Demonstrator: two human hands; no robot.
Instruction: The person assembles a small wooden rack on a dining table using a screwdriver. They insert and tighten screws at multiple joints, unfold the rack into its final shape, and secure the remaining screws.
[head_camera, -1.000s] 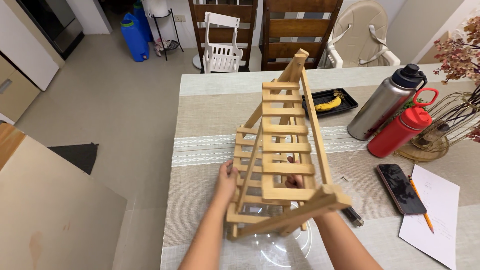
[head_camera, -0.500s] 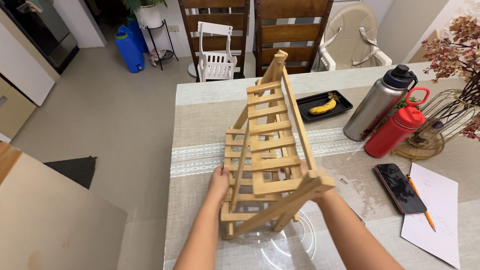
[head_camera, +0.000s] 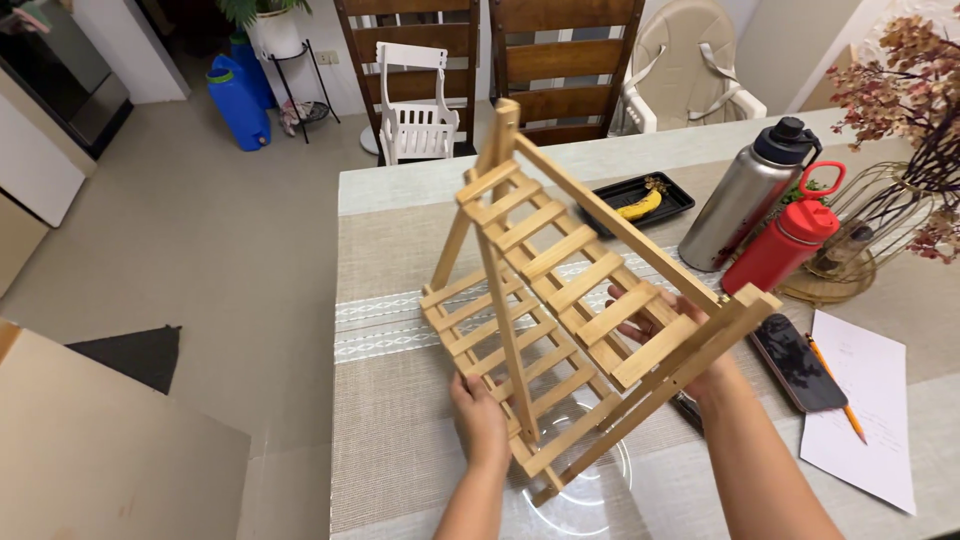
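Note:
A folding wooden slatted rack (head_camera: 560, 290) is held tilted over the table, its two slatted sides spread apart in an A-shape. My left hand (head_camera: 478, 418) grips the near lower edge of its left side. My right hand (head_camera: 668, 330) reaches under the right side, fingers showing between the slats, and holds that frame. A clear glass bowl or lid (head_camera: 590, 480) lies on the table just below the rack's near end.
A beige runner covers the table (head_camera: 400, 260). Right of the rack stand a steel bottle (head_camera: 745, 200), a red bottle (head_camera: 785, 245), a wire basket (head_camera: 870, 230), a phone (head_camera: 797, 362), paper with a pencil (head_camera: 870, 410). A black tray with a banana (head_camera: 640, 203) lies behind. Chairs (head_camera: 410, 60) stand beyond.
The rack has opened: its two sides have swung apart into an A-shape and it has tilted more upright. My right hand has shifted under the right side.

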